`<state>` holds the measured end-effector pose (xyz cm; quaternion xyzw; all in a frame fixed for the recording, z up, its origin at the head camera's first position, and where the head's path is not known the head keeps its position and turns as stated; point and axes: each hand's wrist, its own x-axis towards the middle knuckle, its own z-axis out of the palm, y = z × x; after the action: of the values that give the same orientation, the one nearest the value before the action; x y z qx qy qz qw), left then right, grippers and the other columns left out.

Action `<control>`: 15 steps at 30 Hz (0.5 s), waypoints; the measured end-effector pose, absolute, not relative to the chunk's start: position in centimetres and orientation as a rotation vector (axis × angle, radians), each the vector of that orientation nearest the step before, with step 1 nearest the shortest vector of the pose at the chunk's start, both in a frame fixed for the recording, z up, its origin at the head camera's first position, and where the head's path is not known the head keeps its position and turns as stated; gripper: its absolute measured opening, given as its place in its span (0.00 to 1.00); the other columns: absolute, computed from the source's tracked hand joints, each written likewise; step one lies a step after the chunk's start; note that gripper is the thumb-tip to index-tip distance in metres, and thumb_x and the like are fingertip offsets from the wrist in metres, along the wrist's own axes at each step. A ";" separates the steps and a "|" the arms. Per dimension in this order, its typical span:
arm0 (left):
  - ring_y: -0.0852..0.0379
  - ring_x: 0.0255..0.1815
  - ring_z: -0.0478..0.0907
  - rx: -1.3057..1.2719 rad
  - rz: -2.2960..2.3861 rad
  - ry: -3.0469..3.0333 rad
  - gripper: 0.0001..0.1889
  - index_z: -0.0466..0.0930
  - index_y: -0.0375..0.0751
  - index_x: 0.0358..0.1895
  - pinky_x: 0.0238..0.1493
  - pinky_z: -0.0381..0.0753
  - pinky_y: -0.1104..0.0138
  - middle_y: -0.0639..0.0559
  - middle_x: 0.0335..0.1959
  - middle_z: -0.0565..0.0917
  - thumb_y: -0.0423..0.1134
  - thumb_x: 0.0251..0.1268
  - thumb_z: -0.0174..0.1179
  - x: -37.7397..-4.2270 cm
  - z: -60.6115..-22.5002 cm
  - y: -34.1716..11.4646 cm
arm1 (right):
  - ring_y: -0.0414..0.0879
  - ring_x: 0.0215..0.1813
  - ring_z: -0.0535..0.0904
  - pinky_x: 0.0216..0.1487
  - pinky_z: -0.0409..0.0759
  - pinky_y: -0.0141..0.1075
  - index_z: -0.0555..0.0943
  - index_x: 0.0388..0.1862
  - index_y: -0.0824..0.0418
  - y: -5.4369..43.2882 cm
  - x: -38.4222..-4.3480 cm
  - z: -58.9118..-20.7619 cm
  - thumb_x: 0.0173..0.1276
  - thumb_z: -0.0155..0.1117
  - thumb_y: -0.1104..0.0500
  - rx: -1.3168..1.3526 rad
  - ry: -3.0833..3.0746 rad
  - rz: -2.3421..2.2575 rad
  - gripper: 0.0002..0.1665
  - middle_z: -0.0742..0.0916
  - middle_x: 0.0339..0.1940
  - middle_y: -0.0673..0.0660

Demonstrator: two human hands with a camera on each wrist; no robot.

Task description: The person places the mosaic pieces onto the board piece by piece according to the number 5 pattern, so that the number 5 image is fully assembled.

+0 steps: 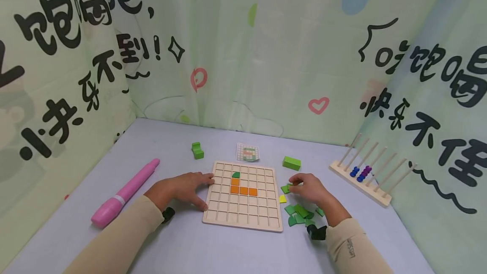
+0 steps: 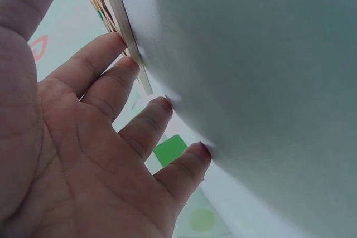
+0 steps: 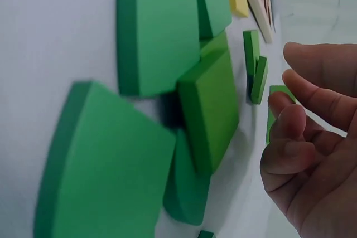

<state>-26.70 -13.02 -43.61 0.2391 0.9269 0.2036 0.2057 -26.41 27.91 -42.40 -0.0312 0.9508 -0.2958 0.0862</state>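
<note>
A wooden grid board (image 1: 243,217) lies on the table, with several orange squares (image 1: 244,190) and one green rounded tile (image 1: 236,175) in its cells. My left hand (image 1: 188,187) rests spread at the board's left edge, fingertips against the rim in the left wrist view. To the right of the board, my right hand (image 1: 308,187) hovers with fingers loosely bent beside two small green tiles (image 3: 258,79). Nothing shows between its fingers in the right wrist view. Nearer me lies a pile of green tiles (image 1: 299,212); a yellow tile (image 1: 282,198) sits by the board's right edge.
Behind the board are a printed pattern card (image 1: 247,152), a stepped green block (image 1: 197,150) and a green rectangular block (image 1: 291,163). A pink baton-like object (image 1: 125,193) lies at left. A pegged bead rack (image 1: 359,183) stands at right.
</note>
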 end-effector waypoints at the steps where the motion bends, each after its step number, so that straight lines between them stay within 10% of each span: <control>1: 0.46 0.84 0.56 0.664 0.571 2.582 0.47 0.69 0.48 0.78 0.81 0.60 0.48 0.57 0.83 0.61 0.54 0.54 0.80 -26.7 -43.6 -13.0 | 0.53 0.51 0.78 0.52 0.80 0.48 0.82 0.59 0.68 28.0 -26.5 -42.5 0.71 0.68 0.60 -0.063 2.833 -0.875 0.20 0.85 0.52 0.62; 15: 0.45 0.83 0.57 0.656 0.562 2.580 0.48 0.68 0.50 0.78 0.81 0.60 0.48 0.56 0.83 0.61 0.55 0.53 0.79 -26.7 -43.5 -13.1 | 0.53 0.48 0.79 0.53 0.82 0.50 0.84 0.56 0.67 27.6 -27.2 -43.1 0.71 0.67 0.62 -0.028 2.896 -0.677 0.16 0.86 0.49 0.62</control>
<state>-26.67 -13.12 -43.49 0.2357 0.9274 0.2021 0.2087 -27.18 27.63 -43.10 -0.0094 0.9703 -0.2267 0.0838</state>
